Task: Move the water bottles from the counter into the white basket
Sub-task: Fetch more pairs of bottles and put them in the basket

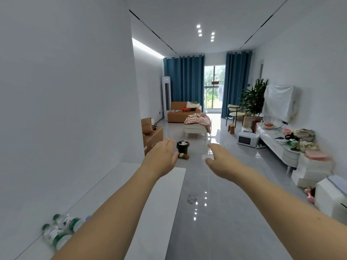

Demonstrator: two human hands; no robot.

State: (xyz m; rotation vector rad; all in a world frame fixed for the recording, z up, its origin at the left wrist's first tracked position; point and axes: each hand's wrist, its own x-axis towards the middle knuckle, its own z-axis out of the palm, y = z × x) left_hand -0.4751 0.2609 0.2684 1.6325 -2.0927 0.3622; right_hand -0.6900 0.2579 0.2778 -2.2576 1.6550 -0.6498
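Observation:
Clear water bottles with green caps and green labels (60, 229) stand on the white counter (161, 194) at the bottom left, close to the wall and partly behind my left forearm. Both my arms reach forward at chest height. My left hand (161, 156) hangs over the counter's far end, fingers apart and holding nothing. Over the grey floor, my right hand (221, 160) is also spread flat and holds nothing. Both hands are far beyond the bottles. No white basket shows in view.
A white wall runs along the left. Ahead lie a glossy grey floor, a black bucket (183, 146) with a soft toy beside it, cardboard boxes (153, 136), a daybed and a sofa. White boxes (313, 169) and a low cabinet line the right side.

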